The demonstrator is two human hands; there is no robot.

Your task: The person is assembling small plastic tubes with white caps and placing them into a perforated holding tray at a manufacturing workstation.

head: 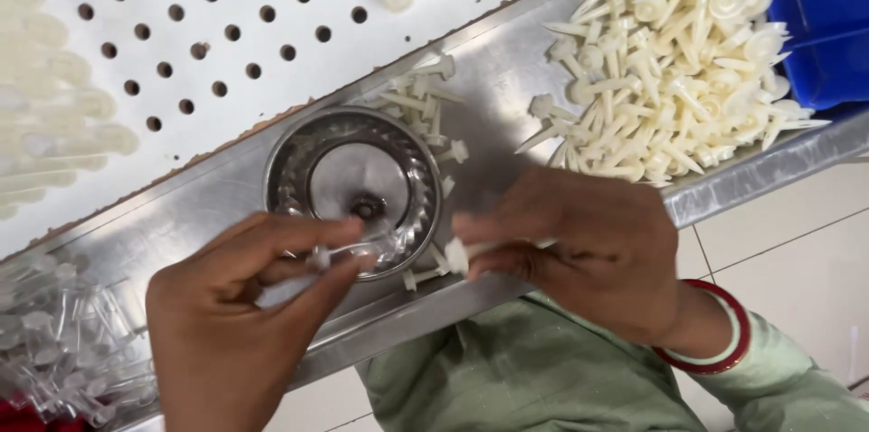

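Observation:
My left hand (244, 305) pinches a small clear plastic tube (348, 251) over the front rim of a fluted steel bowl (294, 170). My right hand (588, 246) holds a white plastic plug (460, 254) by its stem, its flat head pointing at the clear tube, a short gap apart. Both hands hover above the steel tray (493, 79). A few loose white plugs (421, 106) lie beside the bowl.
A big heap of white plugs (674, 61) fills the tray's right end. A white perforated board (199, 25) with tubes stands behind. Clear tubes (63, 341) pile at the left. A blue bin (819, 16) sits at the right.

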